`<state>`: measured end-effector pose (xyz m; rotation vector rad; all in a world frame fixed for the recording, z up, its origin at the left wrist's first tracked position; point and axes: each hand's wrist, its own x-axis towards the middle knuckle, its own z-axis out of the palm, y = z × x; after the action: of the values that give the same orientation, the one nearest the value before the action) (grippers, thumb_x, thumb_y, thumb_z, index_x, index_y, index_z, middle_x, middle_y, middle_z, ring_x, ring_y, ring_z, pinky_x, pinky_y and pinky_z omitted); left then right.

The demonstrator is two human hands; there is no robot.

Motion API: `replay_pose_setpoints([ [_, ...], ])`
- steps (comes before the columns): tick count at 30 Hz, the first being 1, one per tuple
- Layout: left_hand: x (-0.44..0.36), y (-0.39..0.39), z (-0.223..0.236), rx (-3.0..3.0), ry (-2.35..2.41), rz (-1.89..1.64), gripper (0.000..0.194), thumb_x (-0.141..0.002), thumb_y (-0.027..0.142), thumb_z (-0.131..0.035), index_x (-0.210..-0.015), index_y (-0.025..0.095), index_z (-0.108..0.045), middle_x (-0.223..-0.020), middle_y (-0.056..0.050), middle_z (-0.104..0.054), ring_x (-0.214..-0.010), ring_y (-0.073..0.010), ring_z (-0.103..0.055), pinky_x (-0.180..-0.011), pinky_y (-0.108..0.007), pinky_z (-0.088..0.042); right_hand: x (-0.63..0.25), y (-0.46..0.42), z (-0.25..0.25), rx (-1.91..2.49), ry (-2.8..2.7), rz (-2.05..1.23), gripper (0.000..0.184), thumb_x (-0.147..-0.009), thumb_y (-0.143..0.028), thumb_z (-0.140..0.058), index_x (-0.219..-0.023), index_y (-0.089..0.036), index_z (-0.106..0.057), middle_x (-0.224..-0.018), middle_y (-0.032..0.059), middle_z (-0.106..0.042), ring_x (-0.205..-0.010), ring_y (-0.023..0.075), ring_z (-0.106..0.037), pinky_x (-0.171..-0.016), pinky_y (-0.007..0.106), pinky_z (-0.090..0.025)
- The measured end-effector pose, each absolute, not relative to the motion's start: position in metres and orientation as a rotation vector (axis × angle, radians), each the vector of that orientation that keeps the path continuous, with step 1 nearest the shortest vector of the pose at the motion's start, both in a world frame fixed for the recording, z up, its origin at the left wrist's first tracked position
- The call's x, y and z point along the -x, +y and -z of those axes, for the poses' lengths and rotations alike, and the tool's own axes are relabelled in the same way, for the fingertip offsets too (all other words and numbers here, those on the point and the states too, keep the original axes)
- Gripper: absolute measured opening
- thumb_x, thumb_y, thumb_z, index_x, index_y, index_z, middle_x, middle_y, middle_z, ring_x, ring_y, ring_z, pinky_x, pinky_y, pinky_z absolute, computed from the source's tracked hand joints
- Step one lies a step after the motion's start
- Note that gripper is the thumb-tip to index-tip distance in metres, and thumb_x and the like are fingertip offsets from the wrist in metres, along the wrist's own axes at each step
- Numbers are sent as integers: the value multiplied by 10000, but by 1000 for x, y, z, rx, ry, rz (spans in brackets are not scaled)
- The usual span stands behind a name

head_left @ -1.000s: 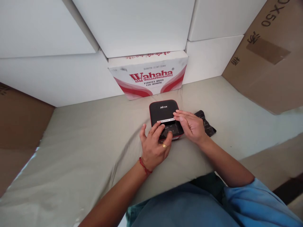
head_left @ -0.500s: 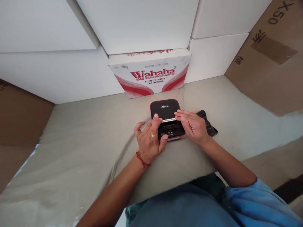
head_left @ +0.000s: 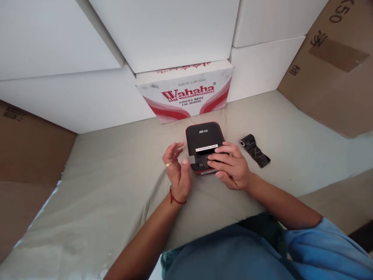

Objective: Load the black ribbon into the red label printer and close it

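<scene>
- Head view: the black device [head_left: 204,136] lies on the counter [head_left: 116,175], before the Wahaha box [head_left: 187,95].
- Left hand [head_left: 177,171]: beside the device's left edge, grip loose, thumb apart from fingers; a grey strip [head_left: 192,159] shows at the thumb tip.
- Right hand [head_left: 233,167]: fingers spread over the device's near right part, grip unclosed.
- The roll [head_left: 256,152] lies to the right, partly unwound.

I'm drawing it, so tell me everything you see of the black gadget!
The gadget looks plastic: black, red-edged, round-cornered, with pale lettering and a white printed strip above a dark opening. It lies flat on the cloth, in front of the Wahaha box. The right grip touches its near right part.
</scene>
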<state>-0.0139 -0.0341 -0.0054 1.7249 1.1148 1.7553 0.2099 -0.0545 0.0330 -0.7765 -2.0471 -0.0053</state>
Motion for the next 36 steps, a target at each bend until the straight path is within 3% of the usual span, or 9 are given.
replay_pose_setpoints([
  [3,23,-21,14,-1612,1175,-1575,613,-1071,489,-601,-1652,392,-430,-1714,-105,-523,-1611,-301,-513,-1264,-529,-487,-210,-56,-31,766,-2033,-20,346,-1088,-392,-596,-1343,-307,-815,-1168,60,-865,-1206,306,-703,-1040,530,-605],
  [7,32,-8,24,-1572,1020,-1331,773,-1035,493,-607,-1737,460,-286,-1853,-30,-363,-1723,-287,-370,-1350,-521,-429,-212,-57,-29,767,-2040,-45,344,-1077,-367,-626,-1364,-310,-807,-1131,62,-847,-1208,304,-684,-1017,509,-600],
  [15,30,-6,30,-1457,912,-1206,896,-1042,586,-567,-1782,486,-73,-1897,-25,-268,-1721,-247,-380,-1339,-466,-465,-209,-61,-36,761,-2039,-27,301,-1078,-325,-610,-1292,-291,-819,-1060,66,-841,-1112,296,-713,-955,514,-619],
  [20,23,-6,30,-1364,858,-1246,958,-998,619,-650,-1781,473,-119,-1887,-75,-293,-1681,-279,-452,-1278,-471,-519,-206,-60,-45,736,-2037,59,235,-1089,-279,-595,-1143,-248,-822,-978,66,-831,-991,261,-737,-880,464,-671],
  [25,22,-3,33,-1431,813,-1209,988,-1014,676,-618,-1782,464,-35,-1922,-63,-169,-1752,-246,-308,-1330,-448,-453,-205,-57,-52,767,-2052,15,223,-1079,-278,-623,-1044,-259,-842,-951,63,-825,-1012,266,-746,-880,459,-683],
  [28,21,-1,37,-1381,775,-1236,978,-992,664,-663,-1778,435,-127,-1913,-87,-203,-1740,-277,-336,-1338,-489,-442,-208,-53,-60,829,-2007,-121,220,-1082,-228,-616,-1042,-247,-832,-975,71,-832,-1017,255,-757,-910,444,-661],
  [31,18,4,39,-1099,766,-1334,808,-968,630,-720,-1673,380,-414,-1833,-102,-400,-1672,-284,-455,-1332,-498,-442,-212,-42,-75,992,-2005,-244,264,-1117,-266,-574,-1039,-243,-825,-1029,71,-848,-1005,233,-778,-958,421,-630],
  [34,13,12,39,-647,792,-1539,424,-956,558,-799,-1257,281,-685,-1400,-92,-753,-1334,-230,-722,-1191,-431,-547,-211,-25,-95,1309,-2166,-273,318,-1127,-327,-540,-1043,-230,-831,-1148,81,-857,-1041,238,-789,-933,385,-606],
  [36,8,15,39,-508,802,-1620,342,-945,523,-846,-988,241,-658,-1076,-29,-782,-1014,-162,-767,-1015,-347,-600,-202,-13,-109,1619,-2337,-202,340,-1121,-311,-505,-1103,-225,-834,-1258,94,-842,-1057,261,-793,-842,373,-588],
])
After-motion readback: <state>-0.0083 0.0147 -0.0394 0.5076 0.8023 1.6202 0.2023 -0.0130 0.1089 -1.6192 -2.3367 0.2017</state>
